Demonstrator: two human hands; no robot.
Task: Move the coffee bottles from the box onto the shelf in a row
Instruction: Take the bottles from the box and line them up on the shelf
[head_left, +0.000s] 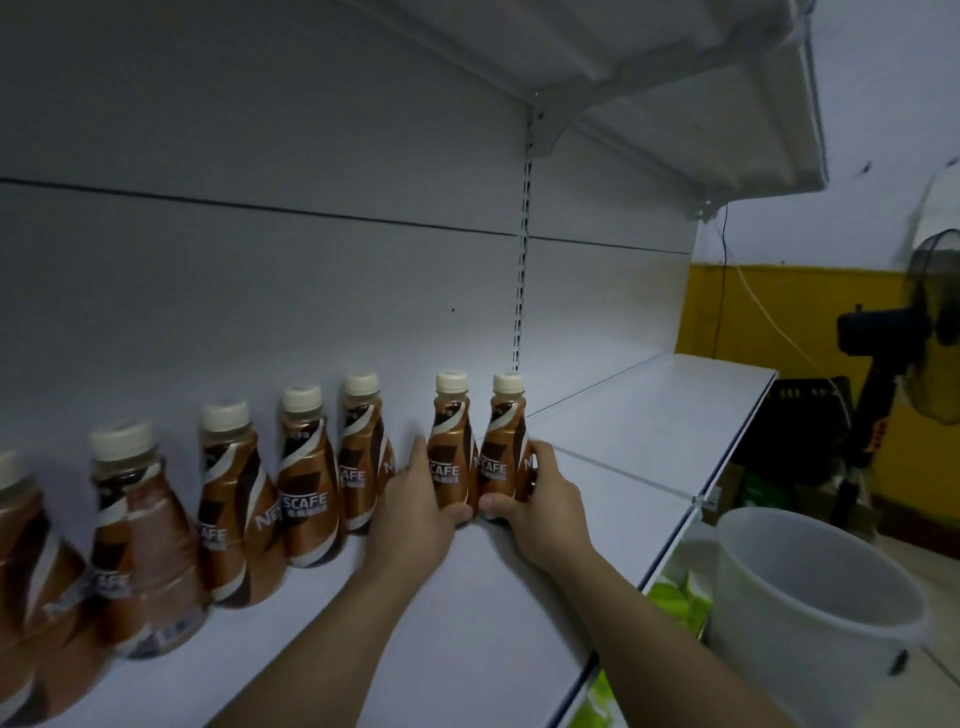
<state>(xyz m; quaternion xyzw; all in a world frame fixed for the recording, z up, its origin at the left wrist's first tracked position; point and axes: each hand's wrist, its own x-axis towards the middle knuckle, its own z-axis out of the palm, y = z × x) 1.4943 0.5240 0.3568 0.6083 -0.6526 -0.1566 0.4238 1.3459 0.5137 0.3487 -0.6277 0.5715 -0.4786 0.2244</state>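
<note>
My left hand (415, 512) is wrapped around one coffee bottle (451, 457), and my right hand (545, 506) is wrapped around the bottle next to it (503, 452). Both bottles stand up on the white shelf (639, 415). They are brown with cream caps. More bottles (306, 483) stand in a row to the left. A white bucket (810, 613) sits low on the right, near a yellow wall (779, 312).

White shelf (639, 415), row of upright coffee bottles (306, 478) along its back
</note>
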